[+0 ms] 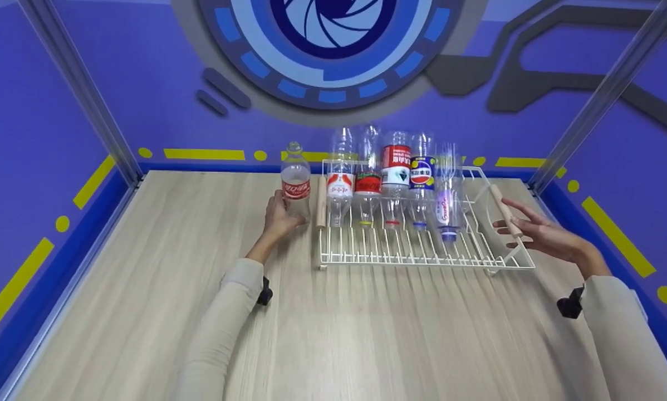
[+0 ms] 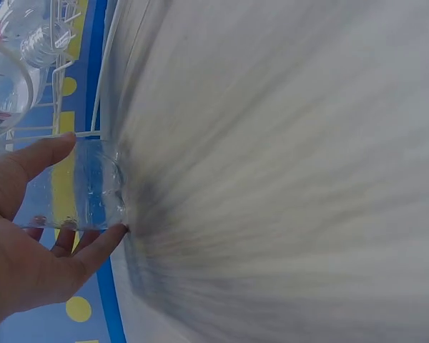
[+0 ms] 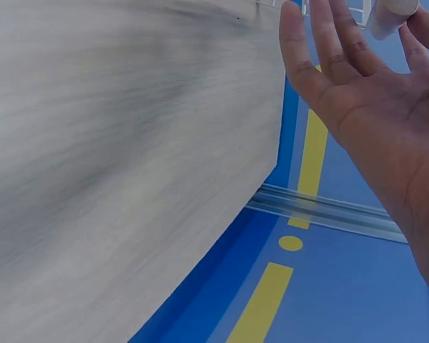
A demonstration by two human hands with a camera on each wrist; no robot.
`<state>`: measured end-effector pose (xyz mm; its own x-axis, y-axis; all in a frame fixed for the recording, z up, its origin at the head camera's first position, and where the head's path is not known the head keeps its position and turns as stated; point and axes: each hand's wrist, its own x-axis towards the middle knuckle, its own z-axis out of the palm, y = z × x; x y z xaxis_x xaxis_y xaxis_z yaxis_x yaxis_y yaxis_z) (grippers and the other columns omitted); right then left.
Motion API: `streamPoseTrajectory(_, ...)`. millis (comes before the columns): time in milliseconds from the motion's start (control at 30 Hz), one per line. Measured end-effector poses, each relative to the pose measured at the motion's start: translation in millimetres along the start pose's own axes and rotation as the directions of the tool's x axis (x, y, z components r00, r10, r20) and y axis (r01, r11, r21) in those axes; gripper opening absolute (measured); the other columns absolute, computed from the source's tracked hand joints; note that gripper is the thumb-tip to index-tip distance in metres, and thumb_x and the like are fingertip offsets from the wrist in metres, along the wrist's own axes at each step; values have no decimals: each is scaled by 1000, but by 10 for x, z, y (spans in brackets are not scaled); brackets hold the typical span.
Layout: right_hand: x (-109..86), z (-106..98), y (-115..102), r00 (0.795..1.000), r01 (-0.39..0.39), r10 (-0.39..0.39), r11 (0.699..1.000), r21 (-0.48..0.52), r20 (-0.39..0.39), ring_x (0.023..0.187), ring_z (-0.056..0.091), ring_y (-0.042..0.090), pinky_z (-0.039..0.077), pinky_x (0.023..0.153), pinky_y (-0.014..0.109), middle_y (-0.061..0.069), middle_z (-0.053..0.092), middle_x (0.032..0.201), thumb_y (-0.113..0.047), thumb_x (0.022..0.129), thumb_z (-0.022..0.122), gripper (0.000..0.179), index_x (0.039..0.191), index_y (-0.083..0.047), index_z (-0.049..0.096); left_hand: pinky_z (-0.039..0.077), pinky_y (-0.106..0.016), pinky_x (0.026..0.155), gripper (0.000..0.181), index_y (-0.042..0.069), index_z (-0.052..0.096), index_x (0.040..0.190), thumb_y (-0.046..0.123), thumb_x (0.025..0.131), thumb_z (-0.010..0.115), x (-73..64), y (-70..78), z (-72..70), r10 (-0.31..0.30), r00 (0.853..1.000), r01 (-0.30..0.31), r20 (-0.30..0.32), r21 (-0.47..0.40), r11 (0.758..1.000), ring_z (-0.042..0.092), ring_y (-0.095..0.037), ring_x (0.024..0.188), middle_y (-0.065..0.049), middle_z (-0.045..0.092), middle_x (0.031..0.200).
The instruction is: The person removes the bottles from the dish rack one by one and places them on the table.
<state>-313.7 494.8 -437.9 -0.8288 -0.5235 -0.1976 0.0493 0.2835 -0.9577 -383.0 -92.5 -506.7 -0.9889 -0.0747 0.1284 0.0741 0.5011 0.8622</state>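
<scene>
Left grip (image 1: 280,217) around upright bottle (image 1: 296,188), wire rack (image 1: 414,259) holding five bottles (image 1: 396,165)

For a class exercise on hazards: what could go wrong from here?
The Coca-Cola bottle in the left hand is close beside the wire rack, so it might catch the edge. The right hand is at a wooden handle; a bump there could shift the rack and unsettle its five bottles.
</scene>
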Motion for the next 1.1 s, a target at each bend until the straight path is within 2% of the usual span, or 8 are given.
streamPoseTrajectory(133, 11, 9, -19, 1000, -14, 14, 1000, -16, 0, 126, 58, -1, 57, 99, 34, -10, 60, 139, -18, 114, 27, 60, 165, -23, -4, 42, -51, 115, 74, -1, 42, 136, -2, 73, 80, 2, -15, -47, -11, 998, 11, 62, -14, 1000, 51, -42, 131, -28, 52, 136)
streamPoseTrajectory(267, 1, 16, -42, 999, -32, 32, 999, -23, 15, 127, 57, -2, 57, 99, 34, -11, 59, 138, -19, 114, 26, 60, 165, -26, -5, 45, -52, 111, 66, -2, 44, 133, -5, 74, 75, -9, -47, -102, 6, 994, -1, 113, -46, 999, 54, -43, 128, -30, 55, 134)
streamPoseTrajectory(433, -6, 2, -77, 999, -41, 42, 999, -20, 34, 129, 56, -1, 56, 100, 33, -11, 59, 140, -19, 114, 26, 60, 165, -26, -5, 46, -53, 107, 64, -4, 46, 134, -7, 75, 70, -1, -56, -103, 43, 993, -36, 111, -66, 997, 56, -46, 123, -33, 56, 131)
streamPoseTrajectory(600, 7, -22, -87, 998, -27, 28, 1000, -3, 61, 130, 57, 0, 55, 101, 30, -13, 61, 139, -16, 114, 26, 61, 165, -25, -6, 47, -51, 108, 59, -3, 48, 135, -6, 79, 68, 25, -41, -65, 25, 995, -18, 98, -69, 997, 56, -43, 125, -30, 57, 134)
streamPoseTrajectory(733, 12, -30, -83, 998, -19, 19, 1000, 7, 62, 129, 58, 0, 56, 100, 30, -14, 62, 138, -15, 114, 26, 61, 165, -24, -6, 46, -49, 110, 62, -3, 49, 139, -6, 80, 69, 48, -44, -45, 16, 996, -10, 92, -74, 997, 56, -42, 126, -29, 57, 137)
streamPoseTrajectory(900, 18, -13, -74, 999, -33, 33, 999, -8, 34, 129, 58, 0, 56, 100, 30, -12, 60, 139, -17, 114, 27, 60, 165, -24, -4, 43, -46, 116, 71, -4, 46, 147, -1, 81, 72, 36, -64, -73, -4, 993, 9, 119, -37, 999, 55, -41, 133, -27, 55, 144)
streamPoseTrajectory(1100, -12, -11, -77, 999, -35, 35, 999, -31, 17, 129, 57, 0, 56, 100, 32, -9, 57, 142, -18, 114, 27, 61, 166, -24, -3, 42, -48, 117, 74, -7, 42, 150, 4, 84, 74, -10, -45, -189, -41, 985, 45, 167, -20, 999, 52, -43, 136, -30, 51, 148)
